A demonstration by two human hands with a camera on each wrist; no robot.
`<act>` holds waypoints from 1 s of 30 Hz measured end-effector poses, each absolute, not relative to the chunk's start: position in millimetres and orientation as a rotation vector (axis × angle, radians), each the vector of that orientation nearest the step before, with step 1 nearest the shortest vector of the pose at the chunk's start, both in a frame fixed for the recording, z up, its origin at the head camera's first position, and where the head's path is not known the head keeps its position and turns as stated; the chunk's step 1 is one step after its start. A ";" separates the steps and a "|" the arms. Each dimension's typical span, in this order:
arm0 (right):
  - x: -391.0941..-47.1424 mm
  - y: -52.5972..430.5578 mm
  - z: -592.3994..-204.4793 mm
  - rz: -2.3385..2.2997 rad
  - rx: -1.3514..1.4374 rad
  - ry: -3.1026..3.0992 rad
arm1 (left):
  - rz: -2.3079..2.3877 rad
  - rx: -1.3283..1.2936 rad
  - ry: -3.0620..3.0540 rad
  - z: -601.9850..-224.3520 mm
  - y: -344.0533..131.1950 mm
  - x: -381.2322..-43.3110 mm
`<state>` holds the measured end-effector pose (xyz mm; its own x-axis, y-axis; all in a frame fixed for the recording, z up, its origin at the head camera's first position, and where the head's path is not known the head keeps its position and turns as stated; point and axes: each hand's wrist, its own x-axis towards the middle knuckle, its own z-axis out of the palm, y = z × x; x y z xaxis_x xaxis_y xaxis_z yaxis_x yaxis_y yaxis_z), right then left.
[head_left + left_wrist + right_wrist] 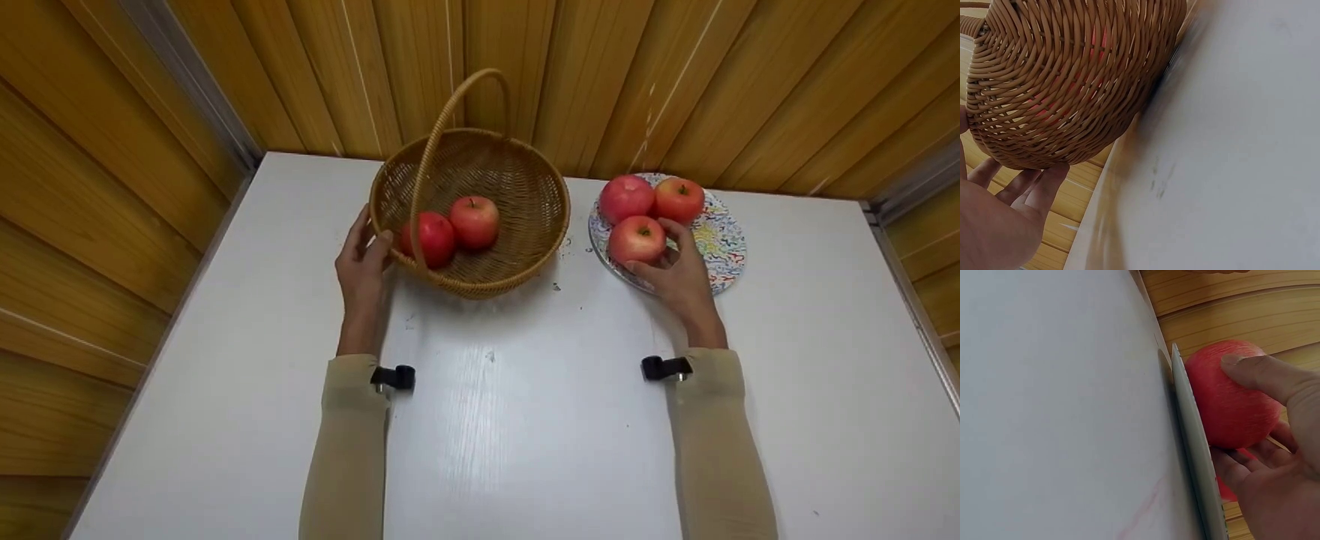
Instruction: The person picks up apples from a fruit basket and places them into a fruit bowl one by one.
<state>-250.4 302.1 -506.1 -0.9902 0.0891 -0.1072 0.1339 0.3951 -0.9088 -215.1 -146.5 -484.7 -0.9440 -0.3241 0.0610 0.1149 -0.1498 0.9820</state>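
Observation:
A brown wicker basket (525,225) with a tall arched handle stands on the table, and two red apples (475,223) lie in it. My left hand (364,270) holds the basket's left side, thumb at the rim and fingers along the woven outer wall (1061,107). On the right, my right hand (684,281) grips the front apple (636,240) on a patterned plate (724,251), thumb on one side and fingers on the other. In the right wrist view this apple (1230,405) sits close against the plate. Two more apples (679,200) lie behind it on the plate.
The white table (480,420) reaches back to a wood-panelled wall (600,82). Another panelled wall (90,247) runs along the left side. Each sleeve carries a small black clip-on device (394,377) at the wrist.

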 end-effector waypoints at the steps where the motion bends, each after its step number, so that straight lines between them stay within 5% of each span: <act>1: -250.4 301.9 -505.9 -1.693 0.206 2.590 | -2.171 0.234 -1.825 -484.1 -146.5 -214.7; 8: -252.4 303.4 -508.7 -1.631 0.197 2.615 | -2.127 0.231 -1.855 -513.1 -151.9 -228.7; 30: -245.1 309.1 -497.0 -1.829 0.236 2.628 | -2.167 0.244 -1.827 -512.3 -151.3 -228.7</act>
<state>-245.1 309.1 -497.0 -0.9868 0.1596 -0.0273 0.0810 0.3410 -0.9366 -228.7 -151.3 -512.3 -0.9420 -0.3303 0.0596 0.1147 -0.1497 0.9821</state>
